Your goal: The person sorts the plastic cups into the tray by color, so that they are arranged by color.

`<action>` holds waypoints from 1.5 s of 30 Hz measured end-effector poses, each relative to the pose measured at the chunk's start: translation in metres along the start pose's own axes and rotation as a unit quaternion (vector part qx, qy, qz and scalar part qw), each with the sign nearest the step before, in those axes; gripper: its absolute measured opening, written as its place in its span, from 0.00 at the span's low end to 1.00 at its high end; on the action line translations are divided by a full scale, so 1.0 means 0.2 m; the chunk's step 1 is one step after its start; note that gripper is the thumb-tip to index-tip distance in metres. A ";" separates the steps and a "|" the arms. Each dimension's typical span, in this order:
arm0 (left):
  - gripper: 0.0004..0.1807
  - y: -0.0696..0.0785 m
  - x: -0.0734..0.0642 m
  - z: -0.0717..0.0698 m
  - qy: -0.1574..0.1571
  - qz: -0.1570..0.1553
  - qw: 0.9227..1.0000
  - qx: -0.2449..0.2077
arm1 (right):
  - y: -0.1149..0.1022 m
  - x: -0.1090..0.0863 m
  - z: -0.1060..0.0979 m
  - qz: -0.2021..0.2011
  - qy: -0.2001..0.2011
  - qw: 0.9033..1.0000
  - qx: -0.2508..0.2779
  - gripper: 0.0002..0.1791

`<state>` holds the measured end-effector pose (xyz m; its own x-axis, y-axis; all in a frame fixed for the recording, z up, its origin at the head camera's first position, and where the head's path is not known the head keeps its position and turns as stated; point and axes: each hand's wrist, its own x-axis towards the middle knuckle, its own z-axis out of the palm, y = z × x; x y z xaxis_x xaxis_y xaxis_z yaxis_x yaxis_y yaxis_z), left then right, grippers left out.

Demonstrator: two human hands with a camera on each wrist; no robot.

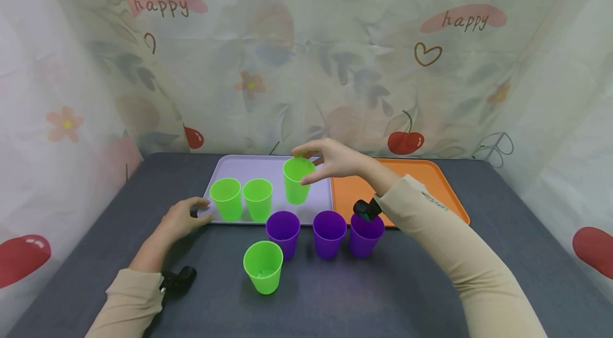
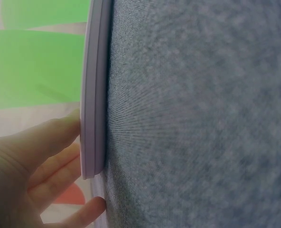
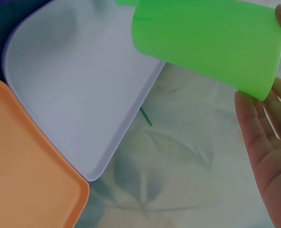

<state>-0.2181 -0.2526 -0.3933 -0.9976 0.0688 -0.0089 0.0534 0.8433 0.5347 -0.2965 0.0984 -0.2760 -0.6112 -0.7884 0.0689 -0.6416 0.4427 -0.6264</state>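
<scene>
The left arm [image 1: 147,255] is angled inward from the lower left, and thumb and fingers are parted at the left grip [image 1: 183,217]. The right arm [image 1: 380,178] is extended farther forward (beige sleeves [image 1: 471,274] are worn on both) and slanted leftward; the right grip [image 1: 335,158] is raised, thumb opposed to fingers in a pinch.

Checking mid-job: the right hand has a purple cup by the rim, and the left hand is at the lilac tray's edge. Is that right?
The colour is wrong: the cup in the right hand is green, held by the rim, as the head view shows. The left hand is at the edge of the lilac tray, as you said.
</scene>
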 end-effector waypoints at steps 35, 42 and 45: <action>0.26 0.00 0.00 0.00 -0.001 -0.002 1.000 0.004 | 0.09 0.17 0.13 0.030 -0.102 0.994 -0.034 0.35; 0.27 -0.01 0.00 0.00 0.002 0.004 1.000 0.003 | 0.09 0.18 0.15 0.028 -0.114 0.992 -0.039 0.36; 0.28 -0.02 0.01 0.00 0.005 0.009 1.000 -0.004 | 0.09 0.19 0.16 0.029 -0.119 0.992 -0.044 0.36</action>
<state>-0.2197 -0.2554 -0.3958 -0.9969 0.0782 0.0081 0.0701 0.8377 0.5417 -0.3161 0.0628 -0.3091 -0.5287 -0.8342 -0.1569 -0.6522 0.5176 -0.5539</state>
